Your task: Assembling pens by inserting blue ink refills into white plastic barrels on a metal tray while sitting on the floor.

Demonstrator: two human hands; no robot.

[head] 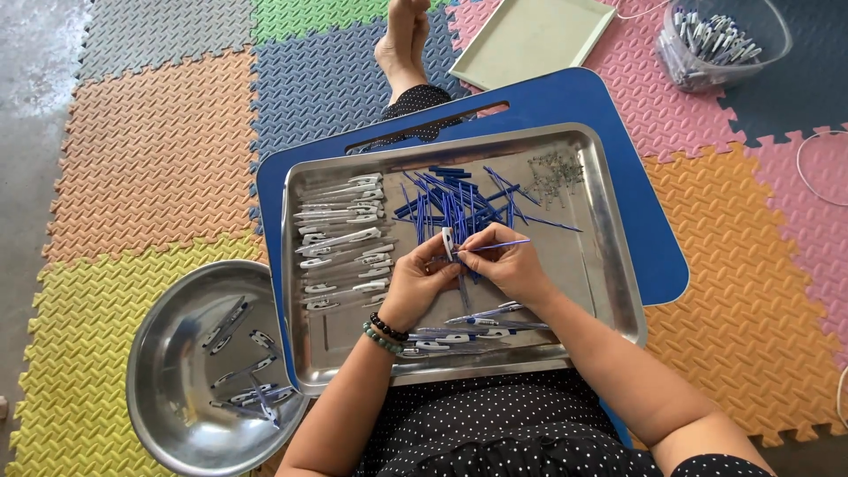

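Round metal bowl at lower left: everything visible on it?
The round metal bowl is shiny, steel-looking, shallow, with a rolled rim. It sits upright on the foam floor mat, beside the person's left arm, its right edge tucked under the rectangular metal tray. Inside lie several scattered assembled pens. Neither hand touches it.

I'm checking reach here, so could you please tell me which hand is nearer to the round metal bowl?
The left hand is nearer; the bowl lies down-left of it. The right hand sits farther right, over the tray.

Blue refills point(459, 205), silver tray point(609, 221)
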